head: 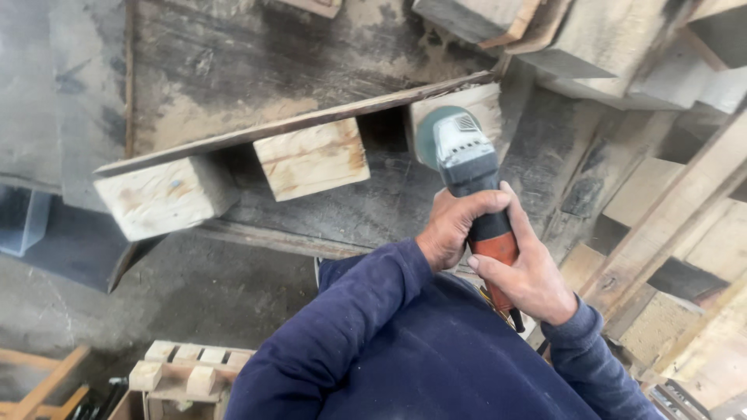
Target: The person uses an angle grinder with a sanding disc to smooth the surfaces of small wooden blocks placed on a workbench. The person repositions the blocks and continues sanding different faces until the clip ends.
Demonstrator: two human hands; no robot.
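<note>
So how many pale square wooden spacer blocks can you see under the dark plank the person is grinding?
3: left block, middle block, and right block partly behind the grey and orange angle grinder. Others may be hidden.

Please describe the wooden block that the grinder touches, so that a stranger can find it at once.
Find the long thin plank crossing the picture. Three pale blocks sit under it; take the right block. Only this one has the grinder against it, held by both hands.

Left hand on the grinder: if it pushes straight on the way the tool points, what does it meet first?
Likely the right-hand wooden block under the pallet board; the grinder disc already sits against it. The left hand itself stays behind the tool.
</note>
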